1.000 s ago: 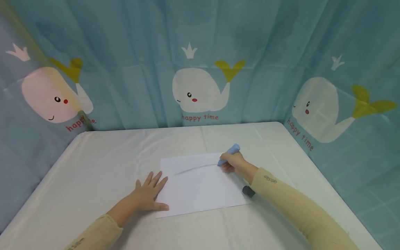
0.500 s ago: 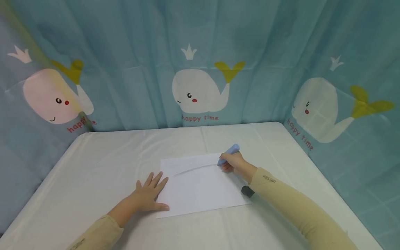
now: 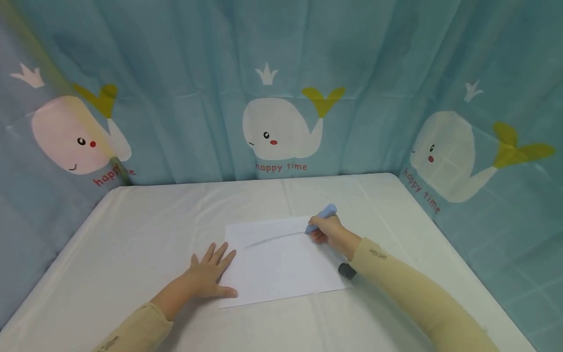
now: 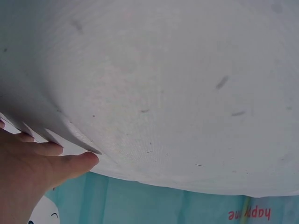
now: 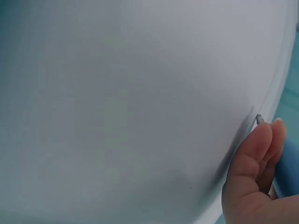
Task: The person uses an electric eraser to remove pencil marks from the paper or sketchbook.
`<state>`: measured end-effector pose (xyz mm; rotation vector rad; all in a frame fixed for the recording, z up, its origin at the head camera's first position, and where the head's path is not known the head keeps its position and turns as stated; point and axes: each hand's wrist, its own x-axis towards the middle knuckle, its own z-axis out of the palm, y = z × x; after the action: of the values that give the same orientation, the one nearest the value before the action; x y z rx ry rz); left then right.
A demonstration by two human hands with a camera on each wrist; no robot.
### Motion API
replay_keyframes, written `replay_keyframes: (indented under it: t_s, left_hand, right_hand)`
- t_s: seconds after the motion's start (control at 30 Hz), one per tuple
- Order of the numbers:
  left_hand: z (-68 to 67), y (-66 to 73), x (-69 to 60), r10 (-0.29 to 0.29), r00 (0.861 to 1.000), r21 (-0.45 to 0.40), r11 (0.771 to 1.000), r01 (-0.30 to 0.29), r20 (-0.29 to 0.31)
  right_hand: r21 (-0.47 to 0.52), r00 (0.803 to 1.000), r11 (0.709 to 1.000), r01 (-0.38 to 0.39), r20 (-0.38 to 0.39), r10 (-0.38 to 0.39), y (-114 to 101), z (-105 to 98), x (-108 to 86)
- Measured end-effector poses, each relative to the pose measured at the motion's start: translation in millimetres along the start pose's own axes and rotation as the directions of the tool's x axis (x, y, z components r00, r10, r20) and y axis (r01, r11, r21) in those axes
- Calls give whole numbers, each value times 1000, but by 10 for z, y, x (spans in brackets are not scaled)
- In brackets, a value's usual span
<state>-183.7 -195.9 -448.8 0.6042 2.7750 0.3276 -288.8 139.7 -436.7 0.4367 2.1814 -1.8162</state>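
Note:
A white sheet of paper (image 3: 281, 274) lies on the white-covered table. My left hand (image 3: 202, 278) rests flat at its left edge with fingers spread, thumb and fingertips over the paper. In the left wrist view, that hand (image 4: 32, 168) shows its fingers stretched out on the white surface. Near the upper right edge of the sheet, my right hand (image 3: 329, 231) grips a light blue marker (image 3: 326, 211), tip down at the paper. In the right wrist view, the dark marker tip (image 5: 259, 119) shows beyond the fingertips. A faint grey streak (image 3: 272, 238) runs leftward from the tip; drawn line or shadow, I cannot tell.
A small black cylinder (image 3: 346, 271), perhaps a cap, lies by the paper's right edge, partly behind the right sleeve (image 3: 396, 278). White cloth (image 3: 132, 234) covers the table. Blue curtains (image 3: 189, 122) with printed whales hang along the back and both sides.

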Motion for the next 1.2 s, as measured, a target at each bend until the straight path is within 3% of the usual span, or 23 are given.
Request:
replay_keyframes:
  t_s: [0.5, 0.7, 0.83, 1.2]
  left_hand:
    - [8, -7, -3, 2, 1000, -7, 1000, -2, -6]
    - [5, -4, 1, 3, 1000, 0, 1000, -3, -6]
    - [1, 4, 10, 9, 1000, -2, 1000, -9, -10]
    - [6, 3, 18, 7, 1000, -2, 1000, -7, -7]
  right_hand:
    - [-14, 1000, 1000, -10, 8, 10, -10, 35, 4]
    - [64, 1000, 998, -14, -23, 16, -28, 32, 5]
    - [30, 999, 999, -33, 16, 32, -18, 31, 2]
    - [28, 999, 999, -37, 22, 36, -15, 41, 5]
